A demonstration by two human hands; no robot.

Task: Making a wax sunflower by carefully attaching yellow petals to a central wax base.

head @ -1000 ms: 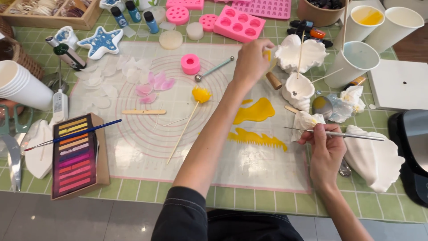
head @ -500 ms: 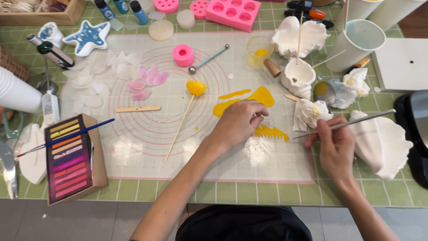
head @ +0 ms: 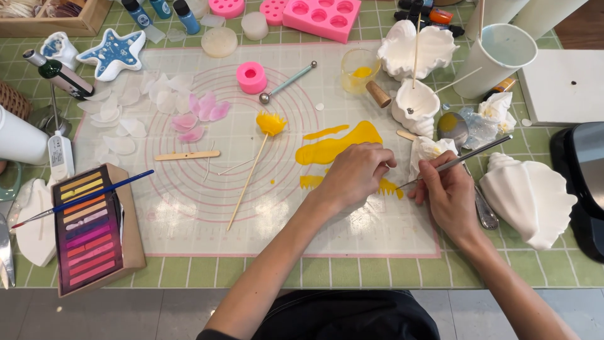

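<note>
My left hand (head: 353, 173) rests fingers-down on the translucent work mat (head: 189, 214), pressing on a fringed yellow clay strip (head: 309, 182) just below a larger flat yellow clay piece (head: 336, 146). My right hand (head: 448, 195) grips a thin metal modelling tool (head: 469, 158) like a pen; its tip points left at the strip's right end beside my left fingers. A yellow clay flower on a wooden stick (head: 269, 124) lies on the mat to the left.
A white conch shell (head: 527, 196) and shell-shaped dishes (head: 416, 108) lie to the right, a white cup (head: 497, 58) behind. A pastel box (head: 88, 230) with a blue brush (head: 82, 198) sits left. White and pink petals (head: 189, 113), pink moulds (head: 322, 17) and paint bottles lie farther back.
My left hand drew back from the far yellow cup to the clay strip near me and settled on it. My right hand brought the tool's tip down to the strip.
</note>
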